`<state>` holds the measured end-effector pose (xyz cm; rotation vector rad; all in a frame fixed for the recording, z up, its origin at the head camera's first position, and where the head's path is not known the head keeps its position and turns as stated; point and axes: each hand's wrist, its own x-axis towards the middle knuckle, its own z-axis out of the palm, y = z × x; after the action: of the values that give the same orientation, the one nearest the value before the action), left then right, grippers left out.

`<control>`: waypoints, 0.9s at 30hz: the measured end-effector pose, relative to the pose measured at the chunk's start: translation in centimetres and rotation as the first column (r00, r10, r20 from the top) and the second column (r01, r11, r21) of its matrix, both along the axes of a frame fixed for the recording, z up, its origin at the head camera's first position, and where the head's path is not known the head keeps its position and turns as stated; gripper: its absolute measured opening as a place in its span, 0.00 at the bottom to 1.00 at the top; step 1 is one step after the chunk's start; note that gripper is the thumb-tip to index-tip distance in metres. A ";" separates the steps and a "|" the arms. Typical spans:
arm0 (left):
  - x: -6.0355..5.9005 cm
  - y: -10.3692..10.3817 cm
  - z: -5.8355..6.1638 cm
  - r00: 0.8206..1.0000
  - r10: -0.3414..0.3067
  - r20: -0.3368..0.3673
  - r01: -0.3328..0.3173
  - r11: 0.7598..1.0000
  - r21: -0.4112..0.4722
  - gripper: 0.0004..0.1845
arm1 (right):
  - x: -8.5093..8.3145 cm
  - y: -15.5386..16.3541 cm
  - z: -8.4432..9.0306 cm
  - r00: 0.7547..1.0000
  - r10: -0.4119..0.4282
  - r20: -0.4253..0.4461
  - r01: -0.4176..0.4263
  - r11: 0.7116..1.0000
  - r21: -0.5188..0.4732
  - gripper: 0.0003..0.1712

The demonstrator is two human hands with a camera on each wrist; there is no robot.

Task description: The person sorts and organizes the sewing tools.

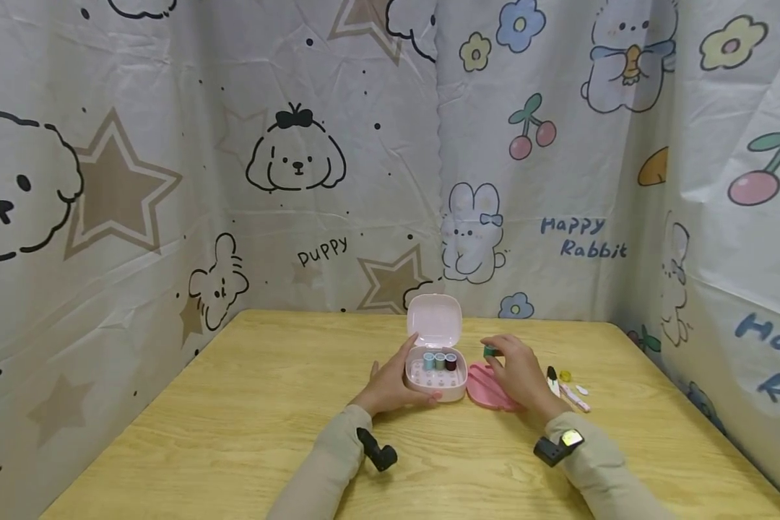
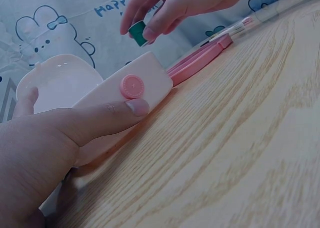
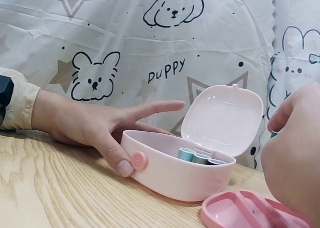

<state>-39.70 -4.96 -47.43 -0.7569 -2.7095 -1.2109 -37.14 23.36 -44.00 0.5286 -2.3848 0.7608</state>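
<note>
A: Currently, where is each hand?

B: The left hand (image 1: 390, 383) braces the pink case (image 1: 437, 375) on the wooden table (image 1: 247, 419). Its thumb (image 2: 107, 115) presses against the front wall just beside the round clasp button (image 2: 132, 86), and its fingers lie along the far side. The fingers are straight, steadying rather than clasping.

A: And the right hand?

B: The right hand (image 1: 520, 375) pinches a small green spool (image 2: 136, 30) between thumb and fingertips. The spool is held in the air, above and just to the right of the case, over the pink tray (image 1: 490, 390) that lies on the table.

A: State of the case?

B: Its lid (image 3: 225, 119) stands open and upright at the back. Three more spools (image 3: 200, 158) stand in a row inside.

A: How will the green spool handle?

B: Judged from its appearance, it is light and rigid, a hard core wound with thread. The thread gives some friction; the smooth end rims are likely to slip. Hold it across the wound middle with a light pinch, as it is held now. Being round, it will probably roll if set down on its side.

A: Anything else nearby?

B: Several small items (image 1: 568, 386) lie on the table to the right of the tray; they are too small to identify.
</note>
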 end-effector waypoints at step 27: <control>-0.4 0.0 0.0 1.000 -0.001 -0.011 0.001 1.000 -0.020 0.72 | -1.8 -6.9 1.1 0.988 0.104 0.111 -0.110 0.992 0.054 0.24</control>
<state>-40.07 -5.00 -47.39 -0.7645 -2.7168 -1.1782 -38.89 16.46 -42.87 0.6604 -2.5019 0.7847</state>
